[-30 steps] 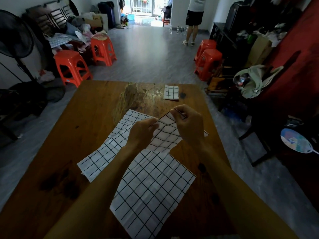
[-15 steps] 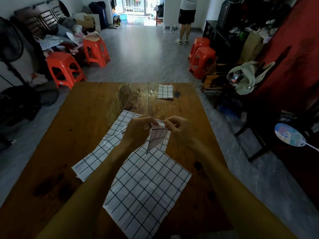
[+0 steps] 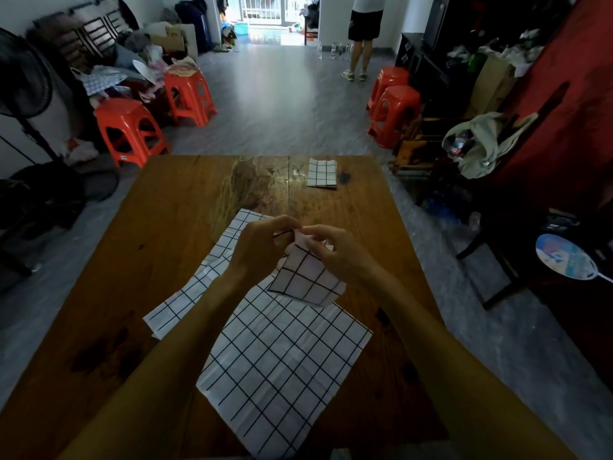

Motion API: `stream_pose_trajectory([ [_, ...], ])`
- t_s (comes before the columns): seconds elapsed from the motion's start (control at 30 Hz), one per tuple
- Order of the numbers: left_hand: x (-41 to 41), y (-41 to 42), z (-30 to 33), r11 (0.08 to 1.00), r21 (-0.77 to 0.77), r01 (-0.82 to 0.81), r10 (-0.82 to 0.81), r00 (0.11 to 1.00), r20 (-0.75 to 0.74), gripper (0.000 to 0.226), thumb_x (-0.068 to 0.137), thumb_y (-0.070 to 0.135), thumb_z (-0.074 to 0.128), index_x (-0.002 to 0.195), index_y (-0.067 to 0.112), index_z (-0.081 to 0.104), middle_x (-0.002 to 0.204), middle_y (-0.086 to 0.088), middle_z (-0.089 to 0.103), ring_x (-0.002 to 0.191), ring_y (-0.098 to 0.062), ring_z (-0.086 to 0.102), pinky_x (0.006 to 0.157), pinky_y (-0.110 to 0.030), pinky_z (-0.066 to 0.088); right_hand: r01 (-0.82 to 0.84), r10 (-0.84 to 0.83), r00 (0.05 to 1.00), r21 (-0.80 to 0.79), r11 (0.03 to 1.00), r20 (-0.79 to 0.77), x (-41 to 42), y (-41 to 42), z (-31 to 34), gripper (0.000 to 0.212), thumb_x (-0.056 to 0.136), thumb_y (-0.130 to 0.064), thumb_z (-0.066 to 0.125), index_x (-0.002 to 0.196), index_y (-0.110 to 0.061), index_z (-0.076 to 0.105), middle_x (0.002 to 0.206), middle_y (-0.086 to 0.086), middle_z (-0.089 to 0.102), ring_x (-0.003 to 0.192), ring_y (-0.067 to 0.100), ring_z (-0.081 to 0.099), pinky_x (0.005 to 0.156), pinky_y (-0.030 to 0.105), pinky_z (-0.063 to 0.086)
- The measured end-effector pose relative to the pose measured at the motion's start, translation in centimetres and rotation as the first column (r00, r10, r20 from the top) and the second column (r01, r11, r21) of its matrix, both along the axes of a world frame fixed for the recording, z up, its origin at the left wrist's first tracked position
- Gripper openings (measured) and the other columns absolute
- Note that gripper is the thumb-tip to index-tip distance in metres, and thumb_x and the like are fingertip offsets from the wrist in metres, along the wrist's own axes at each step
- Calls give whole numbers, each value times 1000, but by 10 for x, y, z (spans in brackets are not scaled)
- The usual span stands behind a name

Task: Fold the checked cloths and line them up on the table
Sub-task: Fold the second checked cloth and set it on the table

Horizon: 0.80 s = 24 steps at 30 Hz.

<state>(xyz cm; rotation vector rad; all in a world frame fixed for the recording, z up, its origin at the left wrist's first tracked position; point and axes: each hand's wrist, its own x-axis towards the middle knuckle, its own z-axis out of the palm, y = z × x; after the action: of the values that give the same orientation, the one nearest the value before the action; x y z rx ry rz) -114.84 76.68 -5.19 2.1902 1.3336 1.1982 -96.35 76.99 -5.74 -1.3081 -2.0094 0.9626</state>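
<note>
The held cloth [image 3: 306, 277] has flattened since; each hand [image 3: 255, 254] [image 3: 335, 254] pinches its top edge.

Folded checked cloth [image 3: 306, 277]: white with black grid, small folded packet, held above the table at frame centre, upper edge pinched. Flat cloth [image 3: 282, 366]: unfolded, creased, lower centre. Second flat cloth [image 3: 195, 293]: unfolded, centre left, partly overlapped by the first. Finished folded cloth [image 3: 321, 174]: small rectangle, upper centre, lying flat.
</note>
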Motion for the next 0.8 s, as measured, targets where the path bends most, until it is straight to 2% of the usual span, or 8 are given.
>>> stream_pose_trajectory([
  [0.07, -3, -1, 0, 999, 32, -3, 5, 998, -58, 10, 85, 8, 66, 94, 11, 69, 84, -7, 72, 73, -17, 68, 59, -40, 56, -19, 19, 1000, 9, 1000, -3, -1, 0, -2, 30, 97, -27, 51, 127, -23, 58, 122, -3, 60, 102, 3, 53, 81, 20, 43],
  [0.23, 0, -1, 6, 997, 23, 71, -69, 995, -72, 14, 87, 3, 59, 92, 12, 69, 81, -5, 70, 72, -15, 66, 60, -35, 54, -64, 64, 998, 30, 998, -11, -2, 0, -7, 18, 94, -28, 57, 108, -21, 66, 101, -3, 64, 94, 10, 58, 81, 28, 49],
  [0.33, 1, -2, 8, 994, -10, 106, -107, 993, -51, 14, 87, 9, 60, 98, 10, 68, 88, -7, 71, 77, -12, 66, 65, -19, 54, -33, 31, 999, 49, 998, 31, 0, 0, -7, 9, 93, -26, 58, 97, -22, 65, 89, -7, 60, 84, 7, 54, 74, 23, 44],
  [0.4, -2, 0, 6, 997, -45, 61, -63, 997, -35, 18, 85, 5, 65, 102, 9, 68, 92, -7, 70, 80, -11, 65, 67, -10, 49, -12, 11, 1000, 59, 998, 25, 1, 1, -7, 11, 93, -26, 59, 92, -19, 66, 85, -4, 59, 80, 10, 53, 73, 28, 46],
  [0.5, -6, 2, 3, 997, -69, 35, -39, 997, -61, 16, 84, 6, 67, 99, 10, 68, 90, -6, 71, 80, -15, 67, 69, -22, 54, 17, -17, 1000, 55, 998, 1, 2, 2, -9, 14, 92, -28, 60, 92, -16, 66, 88, -1, 60, 82, 14, 55, 75, 33, 50],
  [0.67, 2, 1, 8, 998, -65, 19, -18, 1000, 6, 11, 86, 4, 63, 92, 11, 69, 85, -3, 70, 73, -8, 64, 63, -19, 54, 17, -20, 992, -26, 1000, -122, 0, 1, -7, 31, 98, -41, 44, 94, -20, 66, 84, 0, 63, 79, 12, 59, 72, 31, 49],
  [0.73, 3, 3, 11, 999, -45, 28, -27, 999, 23, 11, 86, 2, 63, 89, 10, 70, 81, 4, 67, 72, -4, 63, 64, -22, 54, 30, -45, 981, -83, 996, -188, 3, 1, -4, 33, 101, -36, 39, 104, -20, 68, 94, 4, 65, 88, 15, 60, 78, 34, 50],
  [0.8, 3, 3, 14, 999, -27, 40, -39, 999, 27, 11, 85, 0, 63, 88, 9, 70, 79, 8, 63, 73, 0, 62, 62, -17, 52, 12, -25, 986, -78, 997, -166, 6, 2, -3, 29, 101, -28, 43, 119, -19, 64, 111, 1, 65, 103, 14, 60, 91, 39, 51],
])
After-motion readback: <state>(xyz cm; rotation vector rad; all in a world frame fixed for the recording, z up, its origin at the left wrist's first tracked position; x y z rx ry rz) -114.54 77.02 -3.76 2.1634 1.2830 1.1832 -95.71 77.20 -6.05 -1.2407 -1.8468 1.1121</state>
